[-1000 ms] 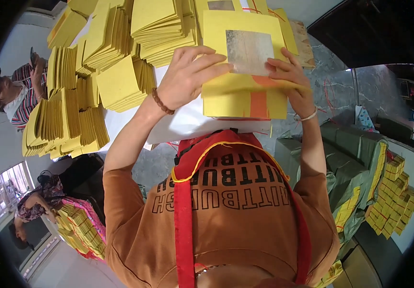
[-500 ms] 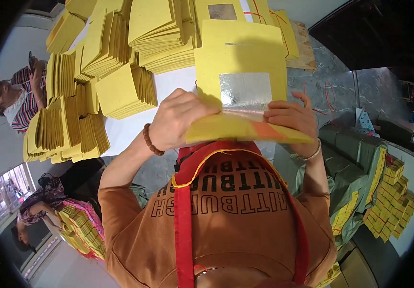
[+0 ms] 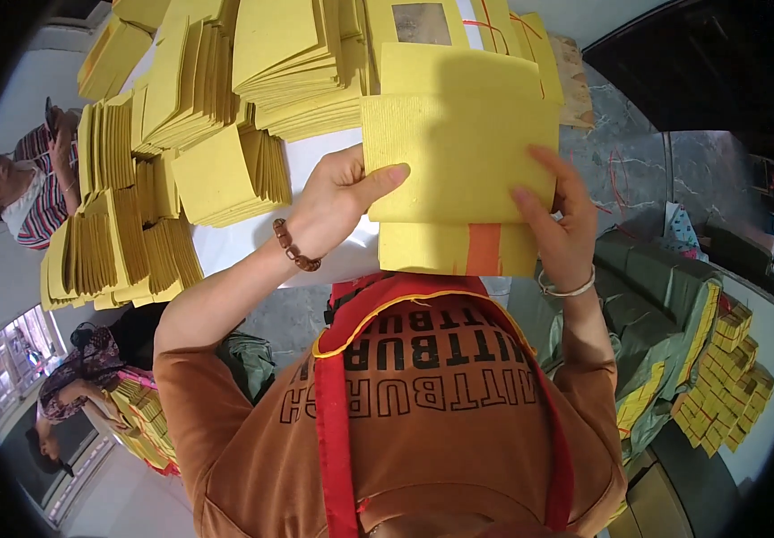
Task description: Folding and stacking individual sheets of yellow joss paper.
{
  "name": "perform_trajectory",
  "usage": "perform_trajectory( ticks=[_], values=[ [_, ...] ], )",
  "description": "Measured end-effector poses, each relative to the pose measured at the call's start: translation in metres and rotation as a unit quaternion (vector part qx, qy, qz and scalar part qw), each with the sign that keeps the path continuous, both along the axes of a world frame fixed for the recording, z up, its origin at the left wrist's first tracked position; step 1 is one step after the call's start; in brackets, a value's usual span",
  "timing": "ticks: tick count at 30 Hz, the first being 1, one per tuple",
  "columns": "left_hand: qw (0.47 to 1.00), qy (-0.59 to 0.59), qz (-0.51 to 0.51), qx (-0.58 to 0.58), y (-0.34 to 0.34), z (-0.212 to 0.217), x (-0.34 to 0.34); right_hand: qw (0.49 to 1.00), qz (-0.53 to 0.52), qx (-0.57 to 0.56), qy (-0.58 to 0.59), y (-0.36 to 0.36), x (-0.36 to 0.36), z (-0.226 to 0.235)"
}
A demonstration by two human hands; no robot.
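Note:
Both my hands hold one plain yellow paper sheet (image 3: 458, 134) upright over the table. My left hand (image 3: 337, 202), with a brown bead bracelet on its wrist, pinches the sheet's left edge. My right hand (image 3: 557, 229), with a silver bangle, grips the right edge. Just under the sheet lies a pile of yellow sheets with an orange stripe (image 3: 458, 249). Beyond it lies another yellow sheet with a dull foil square (image 3: 423, 22).
Several fanned stacks of yellow paper (image 3: 181, 134) cover the white table (image 3: 243, 238) to the left. A person in a striped shirt (image 3: 24, 193) sits at far left, another person (image 3: 69, 399) at lower left. Green sacks (image 3: 665, 287) and yellow bundles (image 3: 718, 377) lie to the right.
The sheet I hold showed a foil square before; now its plain yellow side faces me and it is raised higher. Both hands have shifted to its side edges.

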State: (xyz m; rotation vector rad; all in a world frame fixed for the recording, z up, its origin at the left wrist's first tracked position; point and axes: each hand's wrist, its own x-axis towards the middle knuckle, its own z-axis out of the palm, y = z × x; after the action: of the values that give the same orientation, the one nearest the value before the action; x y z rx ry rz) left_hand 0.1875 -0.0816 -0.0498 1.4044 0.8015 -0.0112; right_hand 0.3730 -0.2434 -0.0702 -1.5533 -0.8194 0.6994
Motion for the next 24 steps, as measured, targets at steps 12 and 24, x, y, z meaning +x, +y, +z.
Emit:
perform_trajectory(
  ticks=[12, 24],
  values=[
    [1.000, -0.004, 0.026, -0.010, -0.002, 0.001, 0.000, 0.984, 0.057, -0.095, -0.142, 0.004, 0.010, 0.005],
    [0.994, -0.037, 0.034, -0.098, 0.002, -0.005, 0.000, 0.990, 0.026, -0.129, -0.054, 0.013, 0.010, 0.000]
  ],
)
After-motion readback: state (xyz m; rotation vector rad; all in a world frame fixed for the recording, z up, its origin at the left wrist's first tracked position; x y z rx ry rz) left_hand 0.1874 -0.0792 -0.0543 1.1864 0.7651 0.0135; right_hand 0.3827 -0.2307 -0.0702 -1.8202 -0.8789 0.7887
